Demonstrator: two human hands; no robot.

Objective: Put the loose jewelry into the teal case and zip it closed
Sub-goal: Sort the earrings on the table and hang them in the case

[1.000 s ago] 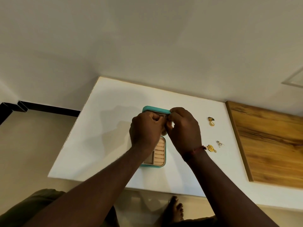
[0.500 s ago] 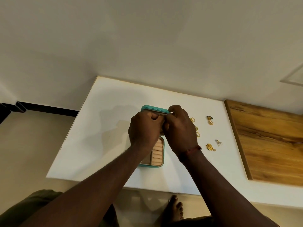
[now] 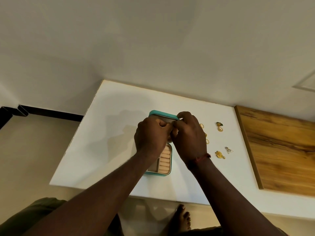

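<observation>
We have the teal case (image 3: pixel 162 116) lying open on the white table (image 3: pixel 109 133), its upright lid at the far side of our hands and its tray, lined with peach ring rolls (image 3: pixel 165 160), showing just below our wrists. Both hands are bunched together over the middle of the case. The left hand (image 3: pixel 150 136) is curled into a loose fist, thumb against forefinger, and the right hand (image 3: pixel 188 135) has its fingers hooked at the lid's near corner. Where the two meet, the fingertips seem to be pinching something small, but we cannot tell what it is, or whether it is a piece of jewelry or a part of the case lining.

Our reading is that we are in the loading step, with most of the work undone. To the right of the right hand several gold rings (image 3: pixel 202 125) lie just beside the knuckles. Farther out sit a green-and-gold earring (image 3: pixel 219 124), a gold oval piece (image 3: pixel 220 129), a gold flower pendant (image 3: pixel 219 154) and a small clear triangular charm (image 3: pixel 229 150). None of these are in the case yet.

The next move calls for settling whatever we hold into the tray. Then the right hand should reach outward for the nearest rings, which need a fine fingertip pinch against the flat table.
</observation>
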